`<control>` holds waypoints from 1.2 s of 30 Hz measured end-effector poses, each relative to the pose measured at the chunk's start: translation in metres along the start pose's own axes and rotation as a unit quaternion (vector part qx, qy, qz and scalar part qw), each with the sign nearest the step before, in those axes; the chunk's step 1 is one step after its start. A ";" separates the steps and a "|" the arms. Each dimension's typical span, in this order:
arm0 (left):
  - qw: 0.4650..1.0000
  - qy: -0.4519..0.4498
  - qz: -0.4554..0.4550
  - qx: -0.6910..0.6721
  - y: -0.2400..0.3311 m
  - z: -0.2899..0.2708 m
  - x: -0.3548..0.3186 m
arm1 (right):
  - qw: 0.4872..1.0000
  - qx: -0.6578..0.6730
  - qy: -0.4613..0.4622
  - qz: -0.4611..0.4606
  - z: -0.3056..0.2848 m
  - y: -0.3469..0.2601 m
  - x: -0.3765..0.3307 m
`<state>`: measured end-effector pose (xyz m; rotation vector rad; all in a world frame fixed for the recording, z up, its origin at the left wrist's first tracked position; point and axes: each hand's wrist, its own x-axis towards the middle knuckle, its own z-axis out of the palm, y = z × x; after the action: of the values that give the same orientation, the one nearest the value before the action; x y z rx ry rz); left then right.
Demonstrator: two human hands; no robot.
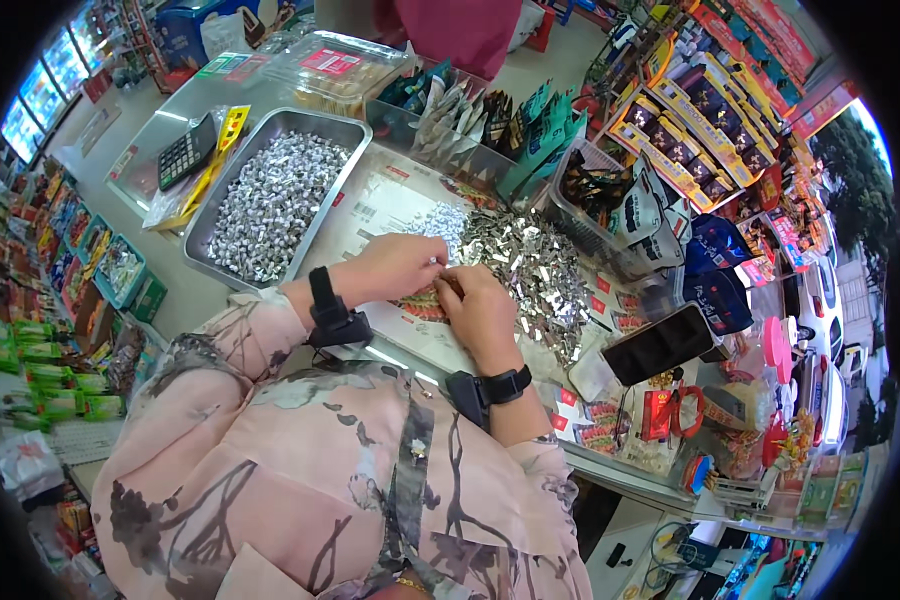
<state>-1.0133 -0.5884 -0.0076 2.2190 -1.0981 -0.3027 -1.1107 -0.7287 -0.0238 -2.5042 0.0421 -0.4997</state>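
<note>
Both hands meet over the counter's glass top (390,195). The left hand (395,265) and right hand (480,310) have fingertips pinched together on one small silver-wrapped piece (438,281), shiny and crinkled; it is too tiny to tell its shape for sure. Just beyond the fingertips lies a loose heap of silver pieces (525,265), spread toward the right. Farther out past the left fingers stands a metal tray (322,205) full of the same wrapped pieces. A dark phone (660,343) lies right of the right hand.
</note>
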 end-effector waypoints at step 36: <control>0.812 -0.054 -0.128 -0.567 -0.003 0.005 -0.001 | 0.861 0.490 -0.029 0.130 -0.012 0.005 -0.003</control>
<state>-1.0147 -0.5885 -0.0136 1.2300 -0.4080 -0.9285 -1.1169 -0.7391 -0.0186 -1.4726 0.0775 -0.2291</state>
